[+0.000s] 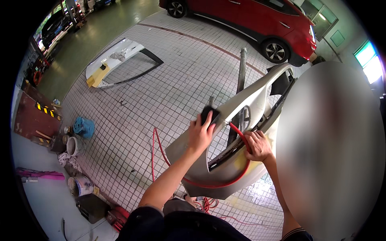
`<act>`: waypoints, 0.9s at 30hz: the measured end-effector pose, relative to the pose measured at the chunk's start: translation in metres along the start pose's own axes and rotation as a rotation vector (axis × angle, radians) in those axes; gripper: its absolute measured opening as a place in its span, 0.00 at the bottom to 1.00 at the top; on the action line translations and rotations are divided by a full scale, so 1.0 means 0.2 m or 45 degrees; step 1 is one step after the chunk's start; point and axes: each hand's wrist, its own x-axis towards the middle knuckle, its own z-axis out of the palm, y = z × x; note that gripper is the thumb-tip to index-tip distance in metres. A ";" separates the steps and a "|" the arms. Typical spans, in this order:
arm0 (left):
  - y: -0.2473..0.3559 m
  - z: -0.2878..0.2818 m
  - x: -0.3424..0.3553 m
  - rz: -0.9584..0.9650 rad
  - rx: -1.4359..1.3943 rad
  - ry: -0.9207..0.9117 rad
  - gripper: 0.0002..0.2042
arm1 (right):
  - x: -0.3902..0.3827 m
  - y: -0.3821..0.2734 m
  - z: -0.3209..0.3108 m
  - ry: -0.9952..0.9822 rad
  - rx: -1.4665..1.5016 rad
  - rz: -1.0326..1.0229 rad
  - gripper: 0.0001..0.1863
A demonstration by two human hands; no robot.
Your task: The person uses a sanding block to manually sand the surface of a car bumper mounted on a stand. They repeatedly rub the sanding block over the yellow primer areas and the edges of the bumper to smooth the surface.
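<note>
The left hand [201, 132] holds a black tool [210, 115] at the edge of a beige bumper [183, 148]; the right hand [259, 145] rests beside a red hose [240, 175]. Beyond, a white car door [130, 46] lies on the tiled floor [177, 60] near a red car [249, 22].

Single fisheye view, from the left camera of a pair worn on a person's head. Upright and unmirrored, facing steeply down and forward. Nearest to the dark shirt [177, 225] at the lower edge; near the left hand [201, 134] and right hand [259, 145], seen from above and behind, over a bumper [229, 170]. Looking beyond, at a shallower slant, across tiled floor [140, 96] to a red car [249, 20], well apart and cropped by the top edge. Wide enough for a wall [44, 201] at lower left and a window [369, 62] at far right. Bent toward the rim, with black corners. Masked at right by a large blurred oval [329, 152].
</note>
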 end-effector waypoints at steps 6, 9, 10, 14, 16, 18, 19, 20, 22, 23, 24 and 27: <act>-0.08 0.11 0.37 0.012 -0.091 0.020 0.26 | 0.10 -0.02 0.00 -0.099 0.033 0.040 0.30; -0.06 0.07 0.08 0.113 -0.086 0.007 0.26 | -0.02 0.00 -0.02 -0.069 0.032 0.099 0.30; -0.06 0.06 0.04 0.135 -0.075 -0.008 0.26 | -0.03 0.00 -0.01 -0.037 0.054 0.085 0.30; -0.10 0.13 0.16 0.157 -0.095 -0.055 0.26 | 0.04 0.00 0.09 0.136 0.184 -0.056 0.28; -0.18 0.15 0.23 0.157 -0.068 -0.068 0.26 | 0.13 0.02 0.19 0.247 0.219 -0.101 0.27; -0.14 0.22 0.22 0.219 -0.059 -0.092 0.26 | 0.08 0.04 0.21 0.367 0.212 -0.075 0.27; -0.13 0.22 0.23 0.255 -0.043 -0.101 0.26 | 0.07 0.07 0.20 0.429 0.215 -0.081 0.27; -0.12 0.23 0.20 0.282 -0.011 -0.112 0.26 | 0.07 0.07 0.24 0.495 0.212 -0.099 0.27; -0.08 0.28 0.15 0.340 0.043 -0.104 0.26 | 0.08 0.11 0.27 0.593 0.169 -0.114 0.26; -0.06 0.28 0.14 0.358 0.069 -0.100 0.26 | 0.11 0.11 0.28 0.638 0.154 -0.122 0.26; -0.05 0.29 0.14 0.385 0.102 -0.102 0.26 | 0.13 0.11 0.29 0.688 0.135 -0.121 0.27; 0.11 0.39 0.10 0.456 0.129 -0.142 0.26 | 0.11 0.11 0.37 0.767 0.062 -0.047 0.30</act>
